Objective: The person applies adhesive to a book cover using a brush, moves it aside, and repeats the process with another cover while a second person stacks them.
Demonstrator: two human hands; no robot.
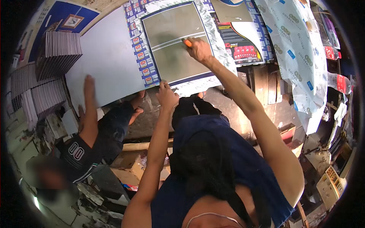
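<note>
My right hand (pixel 200 49)'s clutching an orange-handled tool (pixel 187 43) over a grey-brown rectangular panel (pixel 175 62) running up-frame; left hand (pixel 167 96)'s by its lower-left corner, can't tell if gripping.

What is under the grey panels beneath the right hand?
White patterned paper shows past the right edge of the grey panels, a blue printed sheet past the left. What lies directly beneath is covered.

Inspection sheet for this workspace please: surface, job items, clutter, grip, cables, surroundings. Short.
Surface: printed paper under the grey panel.
Job items: panel dark-bordered, two pale lines across; orange tool, type unclear.
Clutter: stacked slabs at left; bottle at far right.
Grip: right hand holds the tool over the panel; left hand at its near edge, contact unclear.
Cables: nothing seen.
Surroundings: co-worker at left.
</note>
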